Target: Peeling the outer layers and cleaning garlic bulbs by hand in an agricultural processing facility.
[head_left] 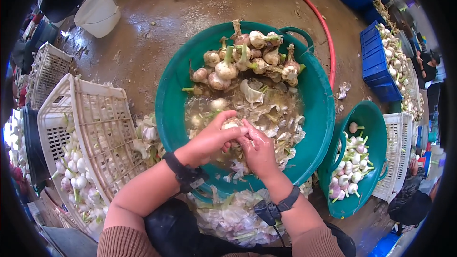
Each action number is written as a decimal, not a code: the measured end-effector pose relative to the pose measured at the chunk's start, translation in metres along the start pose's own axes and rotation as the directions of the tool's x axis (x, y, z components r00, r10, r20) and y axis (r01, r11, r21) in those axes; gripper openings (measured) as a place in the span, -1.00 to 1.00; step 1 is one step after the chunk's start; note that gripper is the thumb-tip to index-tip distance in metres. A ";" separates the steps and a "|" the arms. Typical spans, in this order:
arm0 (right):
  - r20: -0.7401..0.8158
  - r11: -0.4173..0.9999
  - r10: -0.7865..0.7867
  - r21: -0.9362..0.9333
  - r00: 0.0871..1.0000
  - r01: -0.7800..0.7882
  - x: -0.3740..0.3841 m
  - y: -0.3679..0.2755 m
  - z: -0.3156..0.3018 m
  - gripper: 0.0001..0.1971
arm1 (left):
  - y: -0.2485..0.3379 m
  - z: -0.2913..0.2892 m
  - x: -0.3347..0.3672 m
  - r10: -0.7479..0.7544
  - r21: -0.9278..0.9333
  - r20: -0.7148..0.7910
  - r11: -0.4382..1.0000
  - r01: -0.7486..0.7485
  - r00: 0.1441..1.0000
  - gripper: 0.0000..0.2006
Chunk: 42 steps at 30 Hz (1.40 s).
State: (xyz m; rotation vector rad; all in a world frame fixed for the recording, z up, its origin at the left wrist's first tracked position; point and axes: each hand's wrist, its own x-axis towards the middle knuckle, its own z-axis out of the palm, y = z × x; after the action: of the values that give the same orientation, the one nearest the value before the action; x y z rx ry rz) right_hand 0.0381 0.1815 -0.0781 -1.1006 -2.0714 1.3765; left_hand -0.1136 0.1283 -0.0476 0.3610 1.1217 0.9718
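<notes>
A large green tub sits on the wet floor in front of me, holding murky water, loose peels and a heap of unpeeled garlic bulbs at its far side. Over the water my left hand and my right hand meet on one pale garlic bulb. The left hand cups it from the left, the right hand's fingers press on it from the right. Both wrists wear black straps.
A smaller green tub of cleaned garlic stands at my right. A white crate with cleaned bulbs tilts at my left. Peels pile by my knees. Blue crates, a white bucket and a red hose lie farther off.
</notes>
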 end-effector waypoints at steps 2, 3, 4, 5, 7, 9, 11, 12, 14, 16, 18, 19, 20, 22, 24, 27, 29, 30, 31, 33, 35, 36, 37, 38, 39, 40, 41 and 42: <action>-0.015 0.989 -0.108 0.097 0.994 0.109 0.000 -0.006 0.004 -0.61 | 0.003 0.005 -0.006 0.075 -0.017 -0.182 0.997 -0.080 0.980 -0.47; 0.019 0.993 -0.114 -0.018 0.993 0.114 0.002 -0.011 0.001 -0.67 | -0.010 -0.005 0.000 0.171 0.117 -0.241 0.982 -0.146 0.955 -0.47; 0.019 0.993 -0.113 -0.012 0.993 0.114 0.002 0.001 -0.004 -0.67 | -0.009 -0.007 -0.002 0.169 0.121 -0.244 0.982 -0.143 0.955 -0.47; 0.239 0.900 -0.068 -0.404 0.969 0.163 0.004 0.018 -0.014 -0.70 | -0.004 -0.007 -0.002 0.278 0.223 -0.301 0.951 -0.216 0.912 -0.50; 0.409 0.652 0.067 -0.709 0.910 0.270 0.001 0.032 -0.023 -0.73 | 0.005 -0.016 -0.001 0.492 0.477 -0.312 0.821 -0.314 0.813 -0.55; 0.032 0.692 -0.191 -0.704 0.981 0.158 -0.003 0.030 -0.029 -0.82 | 0.008 -0.015 -0.002 0.419 0.401 -0.321 0.873 -0.278 0.850 -0.57; 0.058 0.811 -0.286 -0.516 0.956 0.274 0.007 -0.011 -0.019 -0.86 | 0.012 -0.008 -0.009 0.265 0.284 -0.319 0.943 -0.175 0.910 -0.64; 0.056 0.870 -0.389 -0.307 0.919 0.387 0.010 -0.030 -0.011 -0.88 | 0.006 -0.008 -0.008 0.263 0.287 -0.315 0.942 -0.173 0.912 -0.64; 0.152 0.868 -0.324 -0.344 0.934 0.357 0.011 -0.038 0.003 -0.87 | -0.003 -0.009 -0.002 0.399 0.310 -0.296 0.900 -0.308 0.868 -0.67; 0.252 0.861 -0.251 -0.384 0.935 0.335 0.010 -0.040 0.009 -0.85 | -0.001 -0.011 -0.003 0.389 0.277 -0.296 0.909 -0.311 0.872 -0.70; 0.187 0.843 -0.264 -0.432 0.946 0.321 0.008 -0.038 0.012 -0.85 | 0.004 -0.008 -0.005 0.227 0.206 -0.313 0.964 -0.168 0.922 -0.71; 0.188 0.843 -0.264 -0.432 0.946 0.321 0.009 -0.036 0.012 -0.85 | 0.007 -0.007 -0.007 0.227 0.205 -0.313 0.964 -0.168 0.922 -0.71; 0.180 0.956 -0.067 -0.270 0.981 0.114 0.012 -0.031 0.011 -0.84 | 0.010 -0.007 -0.009 0.148 0.118 -0.301 0.986 -0.118 0.942 -0.71; 0.206 0.989 0.131 -0.099 0.970 -0.112 0.016 -0.024 0.013 -0.83 | 0.010 -0.009 -0.011 0.072 0.032 -0.282 0.997 -0.065 0.957 -0.72; 0.438 0.556 0.489 0.510 0.755 -0.656 0.020 -0.019 0.015 -0.79 | 0.008 -0.012 -0.011 0.123 -0.132 -0.185 0.980 -0.149 0.975 -0.68; 0.437 0.549 0.464 0.541 0.771 -0.637 0.017 -0.033 0.010 -0.78 | 0.009 -0.024 -0.012 0.241 -0.111 -0.037 0.964 -0.244 0.970 -0.62; 0.193 0.875 0.192 0.411 0.962 -0.257 0.008 -0.023 0.017 -0.76 | 0.011 -0.023 -0.008 0.217 0.123 -0.079 0.971 -0.206 0.973 -0.58; 0.190 0.875 0.192 0.412 0.963 -0.256 0.009 -0.017 0.015 -0.76 | 0.012 -0.022 -0.006 0.202 0.348 -0.129 0.926 -0.147 0.971 -0.55; -0.012 0.992 -0.088 0.085 0.996 0.089 0.010 -0.013 0.010 -0.78 | 0.021 -0.017 -0.013 0.111 0.502 -0.119 0.864 -0.037 0.987 -0.49; -0.105 0.883 -0.404 -0.305 0.909 0.357 0.014 -0.007 0.002 -0.79 | 0.010 -0.018 -0.012 0.297 0.629 -0.009 0.744 -0.226 0.955 -0.46; 0.217 0.891 0.331 0.248 0.918 -0.380 0.021 -0.012 0.004 -0.82 | 0.005 -0.021 -0.016 0.520 0.739 0.130 0.517 -0.433 0.844 -0.39; 0.215 0.893 0.330 0.246 0.919 -0.378 0.022 -0.013 0.006 -0.82 | 0.006 -0.025 -0.018 0.523 0.738 0.131 0.516 -0.436 0.842 -0.39; 0.292 0.759 0.405 0.421 0.866 -0.497 0.025 -0.011 0.005 -0.82 | 0.008 -0.027 -0.017 0.560 0.775 0.184 0.423 -0.470 0.808 -0.46; 0.383 0.577 0.453 0.562 0.805 -0.592 0.026 -0.011 0.004 -0.82 | 0.011 -0.027 -0.017 0.590 0.803 0.240 0.325 -0.499 0.771 -0.52; 0.331 0.648 0.440 0.527 0.835 -0.551 0.025 -0.013 0.005 -0.83 | 0.013 -0.024 -0.018 0.590 0.804 0.242 0.322 -0.500 0.770 -0.52; 0.328 0.647 0.442 0.528 0.835 -0.550 0.026 -0.014 0.004 -0.83 | 0.016 -0.015 -0.021 0.674 0.873 0.320 0.064 -0.483 0.666 -0.59; 0.280 0.689 0.406 0.532 0.870 -0.492 0.027 -0.015 0.003 -0.83 | 0.017 -0.008 -0.021 0.721 0.889 0.416 -0.195 -0.414 0.554 -0.66; 0.232 0.729 0.366 0.531 0.901 -0.432 0.029 -0.017 0.002 -0.83 | 0.015 -0.006 -0.018 0.719 0.888 0.419 -0.195 -0.417 0.554 -0.66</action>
State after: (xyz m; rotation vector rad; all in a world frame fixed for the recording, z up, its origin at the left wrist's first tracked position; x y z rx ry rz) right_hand 0.0130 0.2005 -0.0658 -1.2456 -1.3381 2.1344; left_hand -0.1275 0.1208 -0.0290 2.1795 1.8003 0.9130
